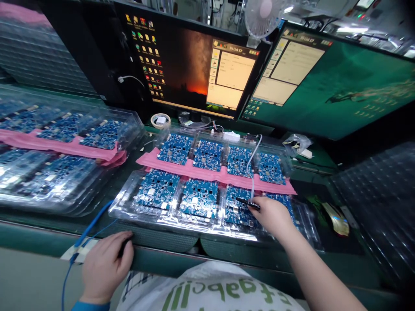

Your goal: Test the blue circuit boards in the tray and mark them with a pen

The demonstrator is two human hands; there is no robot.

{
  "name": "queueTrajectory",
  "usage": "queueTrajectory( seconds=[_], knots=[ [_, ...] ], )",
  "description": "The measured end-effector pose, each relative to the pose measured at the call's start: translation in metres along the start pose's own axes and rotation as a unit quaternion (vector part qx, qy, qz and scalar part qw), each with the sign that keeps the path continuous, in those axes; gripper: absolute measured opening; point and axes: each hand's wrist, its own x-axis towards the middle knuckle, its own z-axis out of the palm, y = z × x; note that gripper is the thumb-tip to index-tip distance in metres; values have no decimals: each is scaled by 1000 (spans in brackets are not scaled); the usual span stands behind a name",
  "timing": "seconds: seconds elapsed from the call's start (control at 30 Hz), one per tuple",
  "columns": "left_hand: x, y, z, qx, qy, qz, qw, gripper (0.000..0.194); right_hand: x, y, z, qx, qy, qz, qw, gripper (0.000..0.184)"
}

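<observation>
A black marker (248, 204) is gripped by the right hand (272, 217), its fingers clamped on the barrel, and the tip is held over the third blue circuit board (238, 211) from the left in the front row. That row of 4 is laid in a clear plastic tray (123, 207), with a pink foam strip (207, 172) running between it and 4 more boards behind. The left hand (106, 268) is placed at the front edge of the green worktop (162, 255), fingers curled; whether they are closed on something dark cannot be told. 2 monitors (181, 65) are lit beyond the boards.
</observation>
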Motion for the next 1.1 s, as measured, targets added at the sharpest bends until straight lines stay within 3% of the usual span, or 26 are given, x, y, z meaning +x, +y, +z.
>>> queueTrajectory(
  seconds=[0.57,1.1],
  knots=[
    [-3,-5,1,-3,-2,-2,1000,21,10,-7,-1,-40,-46,-20,998,10],
    [-8,-6,-8,39,19,-6,999,23,-1,-14,5,24,29,-44,998,14]
  ],
)
